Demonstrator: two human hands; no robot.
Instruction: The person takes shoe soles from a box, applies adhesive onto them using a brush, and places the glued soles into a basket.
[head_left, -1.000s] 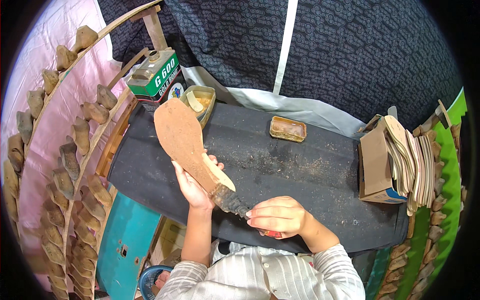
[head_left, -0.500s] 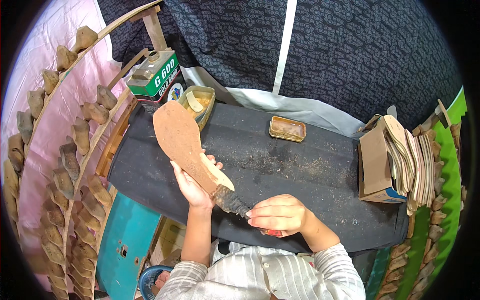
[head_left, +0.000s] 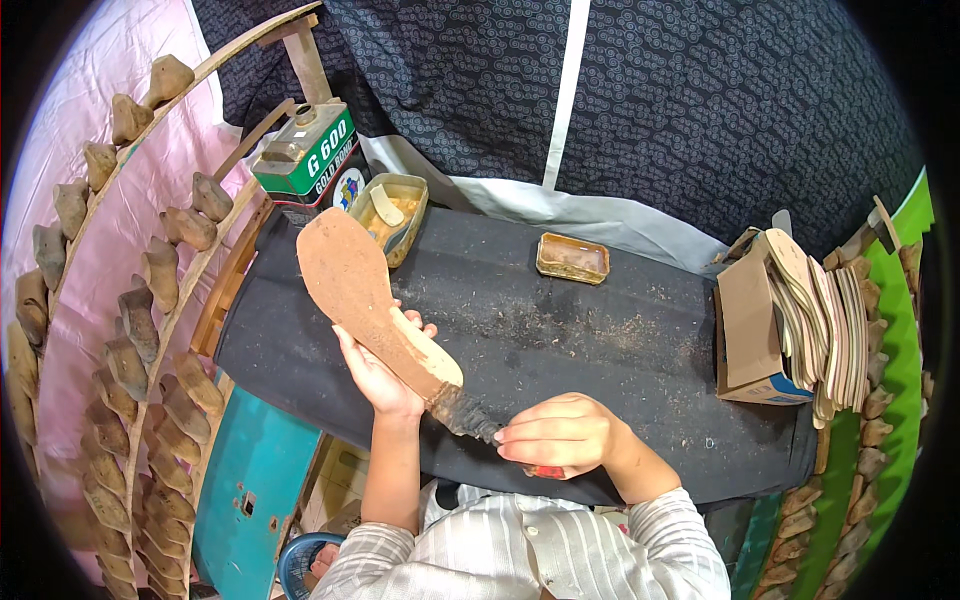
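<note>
Above the near edge of the table, my left hand (head_left: 385, 385) grips a brown shoe insole (head_left: 345, 265) at its narrow waist, with the thumb on the left edge and fingers showing at the right edge. A pale layer runs along the insole's right side near the heel. My right hand (head_left: 560, 435) is closed around a dark, ragged tool (head_left: 462, 412) that looks like a crusted glue brush. Its wide end touches or overlaps the heel end of the insole. Something red shows under the right hand's fingers. The handle is mostly hidden.
A green and black metal can (head_left: 310, 160) and a glue tub (head_left: 400, 250) stand at the back left. A small rectangular tin (head_left: 572, 258) sits at the back middle. To the right, a cardboard box (head_left: 750, 320) holds stacked insoles. Wooden shoe lasts (head_left: 140, 320) line racks on both sides.
The insole has shifted slightly left and down with my left hand. My right hand and the brush have barely moved, and both hands keep their hold.
</note>
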